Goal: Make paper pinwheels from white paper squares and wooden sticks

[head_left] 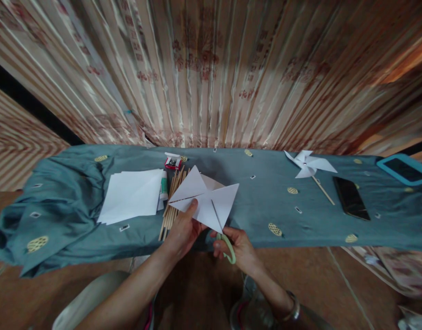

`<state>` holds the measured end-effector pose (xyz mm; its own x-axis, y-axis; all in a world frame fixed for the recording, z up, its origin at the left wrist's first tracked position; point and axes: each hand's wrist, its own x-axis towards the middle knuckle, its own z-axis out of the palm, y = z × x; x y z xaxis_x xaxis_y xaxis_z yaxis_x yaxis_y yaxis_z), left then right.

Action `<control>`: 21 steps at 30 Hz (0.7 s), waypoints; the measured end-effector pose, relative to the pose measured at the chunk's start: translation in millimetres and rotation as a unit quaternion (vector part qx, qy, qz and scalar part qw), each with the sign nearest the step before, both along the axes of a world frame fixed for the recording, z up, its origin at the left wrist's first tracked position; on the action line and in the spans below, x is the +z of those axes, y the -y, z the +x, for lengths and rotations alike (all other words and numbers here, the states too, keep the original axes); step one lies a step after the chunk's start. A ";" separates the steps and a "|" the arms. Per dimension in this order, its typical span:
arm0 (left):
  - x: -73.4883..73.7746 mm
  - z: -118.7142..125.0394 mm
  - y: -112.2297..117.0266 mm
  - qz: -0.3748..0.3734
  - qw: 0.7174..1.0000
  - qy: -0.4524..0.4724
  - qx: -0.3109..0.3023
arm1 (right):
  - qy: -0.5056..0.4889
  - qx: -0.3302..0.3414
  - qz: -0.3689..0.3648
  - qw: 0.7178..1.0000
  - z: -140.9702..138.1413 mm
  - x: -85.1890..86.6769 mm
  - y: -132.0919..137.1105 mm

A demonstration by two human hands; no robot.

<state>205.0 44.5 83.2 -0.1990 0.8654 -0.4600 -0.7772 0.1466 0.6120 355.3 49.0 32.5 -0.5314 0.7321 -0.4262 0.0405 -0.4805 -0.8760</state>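
My left hand (186,229) grips a white square of paper (205,208) from its near side, thumb pressed on top. Slits run from several of the paper's corners toward its middle. Green-handled scissors (227,247) are in my right hand (241,250), fingers around the handles. Their blades lie at the paper's near corner, along a slit, and are mostly hidden. Under and left of the paper lies a bundle of wooden sticks (167,220). A stack of white paper sheets (131,197) sits farther left, with a glue stick (163,185) beside it.
A small red-and-white box (172,161) stands behind the sticks. On the right lie a finished paper pinwheel (307,164) on a stick, a black phone (351,198) and a blue-framed tablet (405,168). A teal cloth (259,220) covers the narrow table; a curtain (211,91) hangs behind.
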 end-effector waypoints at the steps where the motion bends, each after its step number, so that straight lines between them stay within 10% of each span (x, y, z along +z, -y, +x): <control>1: -0.3 -0.2 0.0 -0.001 1.000 0.000 0.002 | -0.002 0.002 0.001 1.000 0.3 -0.3 0.3; 21: -10.0 0.9 1.4 0.006 1.000 0.010 -0.026 | -0.014 0.009 0.032 0.999 2.2 5.2 -0.5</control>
